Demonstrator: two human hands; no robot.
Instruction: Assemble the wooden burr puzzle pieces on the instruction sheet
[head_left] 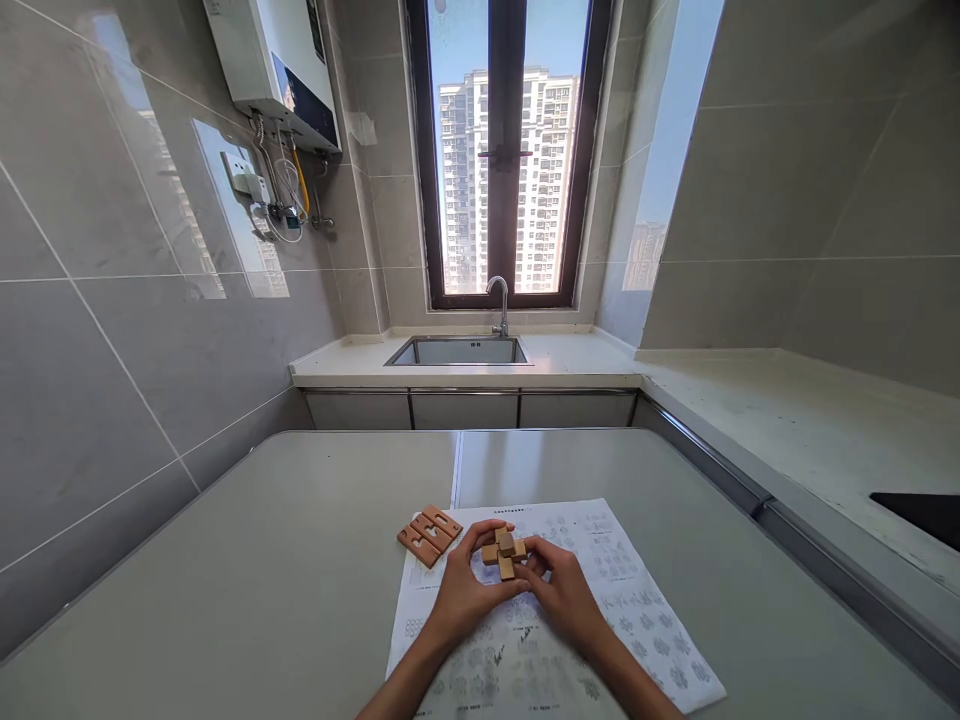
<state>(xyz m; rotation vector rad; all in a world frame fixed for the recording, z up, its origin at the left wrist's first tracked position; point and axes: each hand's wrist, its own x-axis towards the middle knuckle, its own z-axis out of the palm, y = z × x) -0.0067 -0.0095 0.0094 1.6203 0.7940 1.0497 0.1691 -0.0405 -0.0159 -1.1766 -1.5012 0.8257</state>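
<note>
Head view first: both bare hands meet over a printed white instruction sheet (pixel 600 570) spread on a pale grey table (pixel 262 580). The left hand (pixel 461 590) and the right hand (pixel 562 590) together hold a small light-brown wooden interlocking block puzzle (pixel 504 553), a cross-shaped cluster of short square bars. The puzzle sits between the two sets of fingertips, raised just above the paper, with the left fingers curled around its near-left side and the right fingers pinching its right side; both hands are closed on it, thumbs toward the person. Just to the left of the left hand, touching the sheet's upper-left corner, lie several loose reddish-brown notched wooden bars (pixel 430 534) set side by side. Beyond the table, well apart from the hands, a steel sink (pixel 459 351) with a curved tap (pixel 499 303) sits in a white counter below a dark-framed window (pixel 507 150).
</note>
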